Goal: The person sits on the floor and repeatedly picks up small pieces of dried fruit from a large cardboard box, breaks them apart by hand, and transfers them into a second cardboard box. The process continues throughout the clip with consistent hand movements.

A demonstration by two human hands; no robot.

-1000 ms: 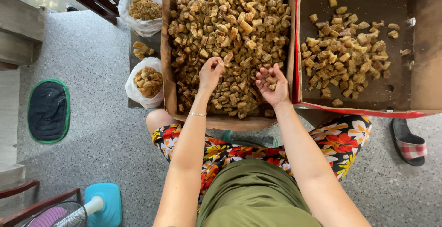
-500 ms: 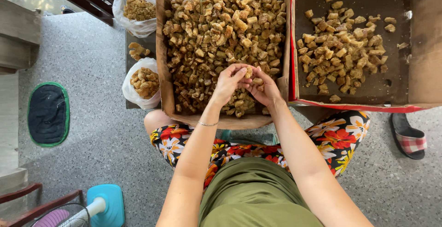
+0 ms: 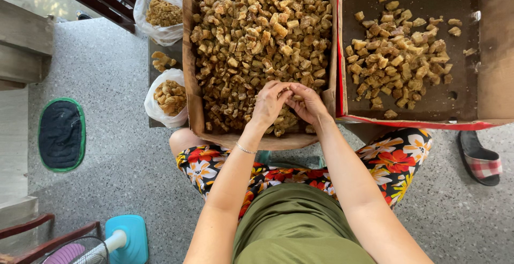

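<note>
Head cam looking straight down, and I'm using the big cardboard box (image 3: 188, 55) full of brown chunks (image 3: 251, 34) as my reference for everything. Both hands meet over its near edge, fingers curled in toward each other. Left hand (image 3: 269, 103) is loosely closed, fingertips pinching something small; right hand (image 3: 309, 103) is cupped against it, also bent around a piece. I honestly can't tell which hand has the firmer hold, the fingers overlap too much. My guess is they're brought together like that so one piece can be worked between the fingertips right above the pile, so crumbs drop back in.

Right of that box sits a second box (image 3: 484, 55) with a red rim, holding a much thinner scatter of the same chunks, looks like a sorted-out batch kept close for short reaches. Left of the main box are two plastic bags (image 3: 160, 90) of similar stuff. Nearer than the box: floral shorts (image 3: 399, 159) on my lap, and a slipper (image 3: 479, 159) off to the right.
</note>
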